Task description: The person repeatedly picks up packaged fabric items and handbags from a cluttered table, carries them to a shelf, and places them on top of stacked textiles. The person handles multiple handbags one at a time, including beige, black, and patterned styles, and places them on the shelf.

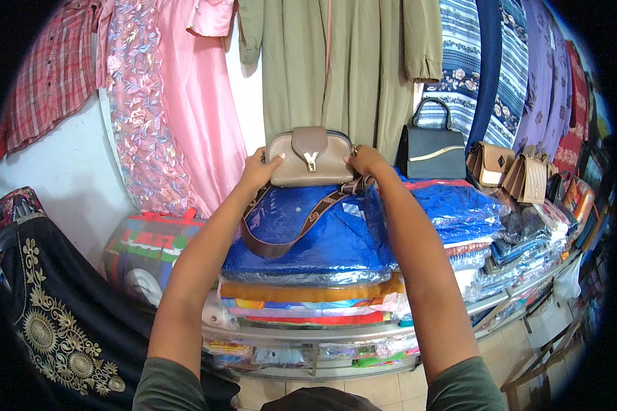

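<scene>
A taupe handbag (283,168) with a brown flap and a gold Y-shaped clasp stands upright at the back of a stack of blue plastic-wrapped packs (334,241). My left hand (259,167) grips its left end, thumb on the front. At the right end, my right hand (367,160) holds it near the strap fitting, thumb on the front edge. The wide patterned brown shoulder strap (308,234) loops down over the top blue pack. Behind the bag hangs a long olive-green garment (334,77). The fingers behind the bag are hidden.
A black handbag (434,151) and smaller beige and brown bags (527,177) stand to the right on wrapped packs. Pink dresses (200,103) hang left, patterned garments (460,56) right. A black gold-embroidered garment (67,308) is at lower left. A glass-fronted counter (313,336) runs below the stacks.
</scene>
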`<state>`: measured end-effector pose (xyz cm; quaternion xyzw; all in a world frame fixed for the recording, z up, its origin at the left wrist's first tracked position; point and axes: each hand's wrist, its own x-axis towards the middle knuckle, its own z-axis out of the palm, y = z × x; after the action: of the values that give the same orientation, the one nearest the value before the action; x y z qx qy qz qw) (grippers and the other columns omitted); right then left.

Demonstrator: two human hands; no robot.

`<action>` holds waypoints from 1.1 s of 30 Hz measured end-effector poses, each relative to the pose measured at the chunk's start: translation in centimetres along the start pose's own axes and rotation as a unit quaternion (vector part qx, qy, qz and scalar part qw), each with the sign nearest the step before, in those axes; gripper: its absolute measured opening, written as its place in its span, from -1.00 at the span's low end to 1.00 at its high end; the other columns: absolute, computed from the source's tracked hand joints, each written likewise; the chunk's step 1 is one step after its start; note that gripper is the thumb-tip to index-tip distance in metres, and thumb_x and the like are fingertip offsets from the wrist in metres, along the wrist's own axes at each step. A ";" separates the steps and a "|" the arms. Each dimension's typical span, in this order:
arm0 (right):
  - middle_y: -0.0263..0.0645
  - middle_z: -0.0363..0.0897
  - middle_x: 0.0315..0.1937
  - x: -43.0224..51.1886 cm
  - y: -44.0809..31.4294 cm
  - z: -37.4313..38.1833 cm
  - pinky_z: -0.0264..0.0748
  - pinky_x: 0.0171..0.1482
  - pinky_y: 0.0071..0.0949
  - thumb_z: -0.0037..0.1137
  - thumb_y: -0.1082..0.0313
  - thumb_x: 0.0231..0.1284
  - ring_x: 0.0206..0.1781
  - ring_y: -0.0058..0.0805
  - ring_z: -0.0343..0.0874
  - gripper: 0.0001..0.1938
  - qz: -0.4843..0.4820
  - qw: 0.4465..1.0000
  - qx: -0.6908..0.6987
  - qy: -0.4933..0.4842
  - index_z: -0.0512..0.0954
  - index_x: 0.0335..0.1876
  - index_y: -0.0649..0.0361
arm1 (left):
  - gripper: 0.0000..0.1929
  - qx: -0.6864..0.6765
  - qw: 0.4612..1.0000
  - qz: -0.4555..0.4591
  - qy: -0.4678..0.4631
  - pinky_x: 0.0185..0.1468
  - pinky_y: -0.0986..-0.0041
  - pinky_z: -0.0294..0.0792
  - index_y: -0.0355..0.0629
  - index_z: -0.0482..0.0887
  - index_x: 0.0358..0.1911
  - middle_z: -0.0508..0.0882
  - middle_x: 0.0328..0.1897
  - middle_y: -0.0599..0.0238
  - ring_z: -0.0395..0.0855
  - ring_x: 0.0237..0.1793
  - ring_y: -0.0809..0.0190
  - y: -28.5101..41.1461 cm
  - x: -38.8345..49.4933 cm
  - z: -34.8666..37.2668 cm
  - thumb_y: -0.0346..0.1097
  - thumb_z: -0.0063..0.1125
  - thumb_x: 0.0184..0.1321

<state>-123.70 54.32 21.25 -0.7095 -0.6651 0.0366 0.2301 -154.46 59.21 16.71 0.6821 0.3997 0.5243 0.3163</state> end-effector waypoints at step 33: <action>0.35 0.67 -0.04 0.2 1.6 1.8 0.54 0.20 -0.09 0.02 -0.36 0.40 0.13 0.17 0.68 -0.19 0.021 0.992 0.111 0.065 0.67 -0.03 0.54 | 0.00 0.308 0.950 -0.054 0.004 0.29 0.03 0.46 -0.29 0.56 0.35 0.70 0.16 -0.25 0.72 0.15 -0.17 0.9 1.1 -1.9 0.59 -0.45 0.38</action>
<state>-122.86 54.97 19.10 -0.6944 -0.6256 0.0689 0.3489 -155.97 59.78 18.46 0.7216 0.5791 0.3608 0.1174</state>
